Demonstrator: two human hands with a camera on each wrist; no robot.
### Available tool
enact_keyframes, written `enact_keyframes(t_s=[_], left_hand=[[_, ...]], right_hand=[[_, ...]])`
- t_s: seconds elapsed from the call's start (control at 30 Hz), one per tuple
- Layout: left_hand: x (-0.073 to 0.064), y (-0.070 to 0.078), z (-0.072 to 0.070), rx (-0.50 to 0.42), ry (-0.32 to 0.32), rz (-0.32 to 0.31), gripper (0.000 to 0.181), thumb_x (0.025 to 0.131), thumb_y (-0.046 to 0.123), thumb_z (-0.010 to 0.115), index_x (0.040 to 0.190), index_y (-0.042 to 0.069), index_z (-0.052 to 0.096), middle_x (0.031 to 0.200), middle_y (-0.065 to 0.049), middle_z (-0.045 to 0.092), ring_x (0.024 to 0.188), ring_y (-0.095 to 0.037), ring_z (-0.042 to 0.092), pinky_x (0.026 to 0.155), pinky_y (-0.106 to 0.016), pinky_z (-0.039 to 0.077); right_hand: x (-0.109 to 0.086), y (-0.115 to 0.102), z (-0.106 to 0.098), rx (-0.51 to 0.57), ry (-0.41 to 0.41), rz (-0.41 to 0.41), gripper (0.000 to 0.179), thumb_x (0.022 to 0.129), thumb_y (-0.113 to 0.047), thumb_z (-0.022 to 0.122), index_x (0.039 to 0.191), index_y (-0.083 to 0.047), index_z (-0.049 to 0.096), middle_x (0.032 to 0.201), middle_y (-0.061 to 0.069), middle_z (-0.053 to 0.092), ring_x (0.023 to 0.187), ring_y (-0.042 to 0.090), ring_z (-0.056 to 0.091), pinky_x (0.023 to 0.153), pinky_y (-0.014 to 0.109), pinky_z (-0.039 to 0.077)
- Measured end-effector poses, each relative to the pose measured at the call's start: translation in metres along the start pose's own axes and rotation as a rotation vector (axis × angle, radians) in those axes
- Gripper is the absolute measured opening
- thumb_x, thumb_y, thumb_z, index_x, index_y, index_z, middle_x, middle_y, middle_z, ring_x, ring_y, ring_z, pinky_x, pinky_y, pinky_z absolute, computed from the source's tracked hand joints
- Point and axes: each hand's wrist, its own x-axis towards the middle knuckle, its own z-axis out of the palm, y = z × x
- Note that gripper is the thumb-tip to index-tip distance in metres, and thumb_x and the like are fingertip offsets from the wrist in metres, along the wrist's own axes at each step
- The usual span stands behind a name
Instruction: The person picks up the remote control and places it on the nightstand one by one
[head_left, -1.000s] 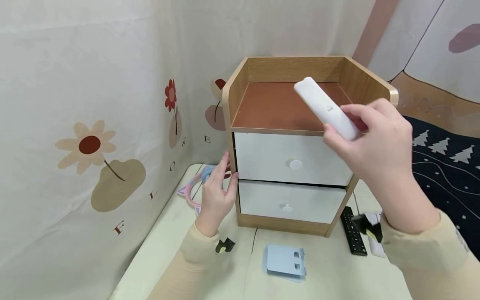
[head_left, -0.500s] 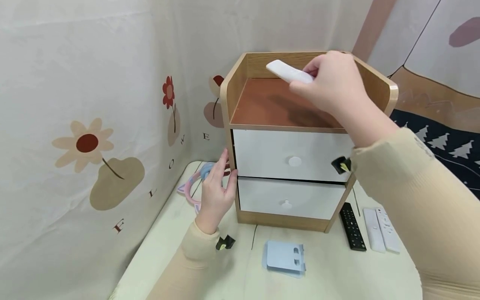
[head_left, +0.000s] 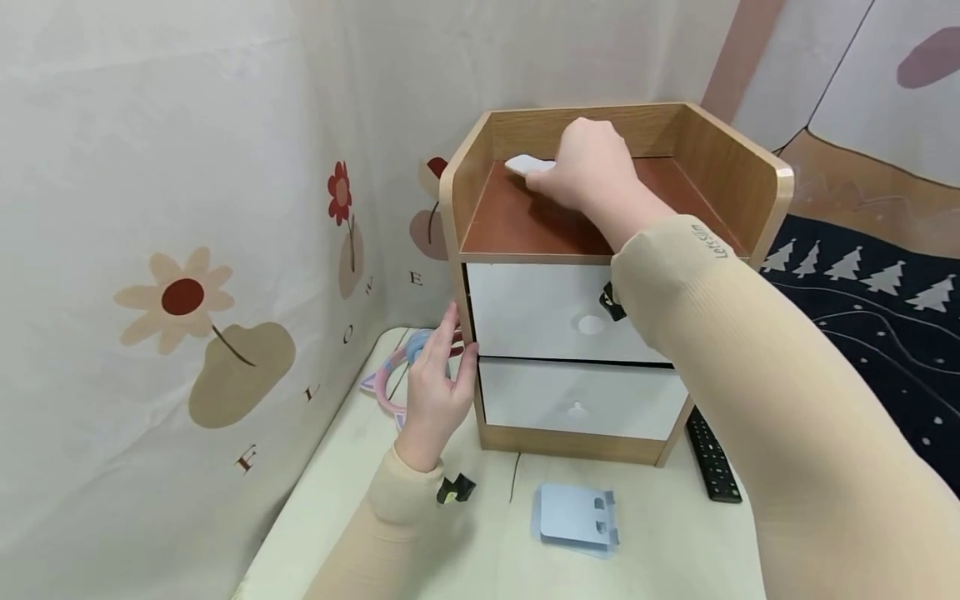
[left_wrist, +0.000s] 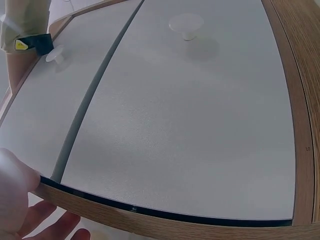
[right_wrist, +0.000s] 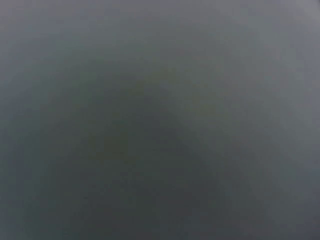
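My right hand (head_left: 592, 167) grips a white remote control (head_left: 527, 164) low over the brown top shelf of a small wooden cabinet (head_left: 731, 171). Most of the remote is hidden behind the fingers, and I cannot tell whether it touches the shelf. My left hand (head_left: 437, 400) rests against the cabinet's left side with its fingers extended. In the left wrist view, the thumb of that hand (left_wrist: 15, 195) lies at the front edge beside the white drawer fronts (left_wrist: 190, 130). The right wrist view is dark and blurred.
A light blue folded stand (head_left: 576, 512) lies before the cabinet. Right of it is a black remote control (head_left: 712, 458), partly behind my right sleeve. A pink and blue cat-ear headband (head_left: 386, 387) lies behind my left hand. A flowered curtain (head_left: 150, 125) hangs on the left.
My right hand has carried the white remote control leftward and back, from in front of the cabinet to low over its top shelf. The left hand has stayed at the side.
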Motion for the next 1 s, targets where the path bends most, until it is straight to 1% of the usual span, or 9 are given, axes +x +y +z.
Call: enact_keyframes(t_s=[0.07,0.13,0.23,0.33,0.47,0.63,0.83,0.9,1.0], left_hand=[[-0.001,0.0,0.001,-0.005,-0.001,-0.001,0.066,0.103,-0.001,0.069,0.165,-0.001,0.046,0.153,-0.021,0.067,0.116,-0.039,0.077,0.093,-0.045,0.071],[-0.001,0.001,0.001,-0.007,0.001,0.003,0.066,0.103,-0.001,0.07,0.165,-0.001,0.046,0.152,-0.021,0.067,0.115,-0.039,0.077,0.093,-0.045,0.071],[-0.001,0.001,0.0,-0.008,0.001,0.009,0.067,0.103,-0.001,0.07,0.165,-0.001,0.046,0.151,-0.022,0.068,0.114,-0.039,0.077,0.093,-0.044,0.071],[0.0,0.001,0.0,-0.006,-0.004,0.017,0.067,0.103,-0.001,0.07,0.165,-0.001,0.045,0.15,-0.023,0.068,0.114,-0.039,0.077,0.093,-0.045,0.071],[0.003,0.001,-0.001,-0.011,-0.011,0.018,0.066,0.104,0.001,0.069,0.165,-0.002,0.045,0.15,-0.024,0.067,0.115,-0.04,0.076,0.092,-0.049,0.071],[0.003,0.0,-0.001,-0.01,-0.014,0.013,0.065,0.105,0.002,0.069,0.165,-0.002,0.045,0.15,-0.024,0.068,0.114,-0.04,0.076,0.091,-0.05,0.071],[0.004,0.001,-0.001,0.002,-0.006,0.027,0.067,0.102,-0.001,0.071,0.164,-0.003,0.046,0.148,-0.024,0.069,0.113,-0.04,0.077,0.09,-0.048,0.071],[0.004,0.002,-0.001,0.007,-0.001,0.031,0.067,0.102,-0.001,0.071,0.164,-0.003,0.046,0.147,-0.024,0.069,0.113,-0.04,0.077,0.09,-0.047,0.071],[0.005,0.002,-0.001,0.009,0.005,0.033,0.066,0.102,-0.002,0.071,0.163,-0.003,0.046,0.147,-0.024,0.069,0.113,-0.039,0.077,0.09,-0.046,0.071]], right_hand=[[0.001,0.001,0.004,0.011,0.009,-0.005,0.036,0.092,-0.042,0.061,0.078,-0.011,0.052,0.083,0.003,0.052,0.089,0.026,0.052,0.072,0.034,0.046],[0.002,0.003,0.009,0.026,0.017,-0.019,0.035,0.092,-0.04,0.061,0.075,-0.011,0.053,0.071,-0.001,0.047,0.086,0.024,0.049,0.07,0.034,0.043],[0.002,0.006,0.013,0.06,0.018,-0.035,0.032,0.091,-0.037,0.062,0.072,-0.011,0.057,0.059,-0.008,0.038,0.084,0.022,0.045,0.069,0.033,0.04],[0.001,0.007,0.016,0.078,0.018,-0.039,0.029,0.092,-0.037,0.063,0.078,-0.011,0.063,0.064,-0.007,0.048,0.088,0.022,0.049,0.072,0.032,0.042],[0.0,0.007,0.018,0.081,0.013,-0.039,0.031,0.095,-0.039,0.063,0.09,-0.009,0.07,0.084,0.001,0.063,0.093,0.024,0.056,0.077,0.033,0.047],[0.001,0.007,0.021,0.078,-0.009,-0.042,0.036,0.097,-0.041,0.062,0.1,-0.007,0.074,0.099,0.007,0.069,0.099,0.025,0.058,0.083,0.035,0.049],[0.001,0.008,0.023,0.09,-0.019,-0.036,0.043,0.099,-0.045,0.063,0.109,-0.005,0.078,0.107,0.009,0.074,0.108,0.027,0.061,0.094,0.038,0.053],[0.001,0.008,0.023,0.096,-0.021,-0.029,0.044,0.099,-0.046,0.064,0.109,-0.006,0.078,0.105,0.008,0.075,0.108,0.026,0.061,0.095,0.039,0.054],[0.002,0.009,0.023,0.1,-0.022,-0.025,0.042,0.099,-0.047,0.064,0.104,-0.007,0.078,0.095,0.005,0.073,0.106,0.026,0.061,0.094,0.038,0.054]])
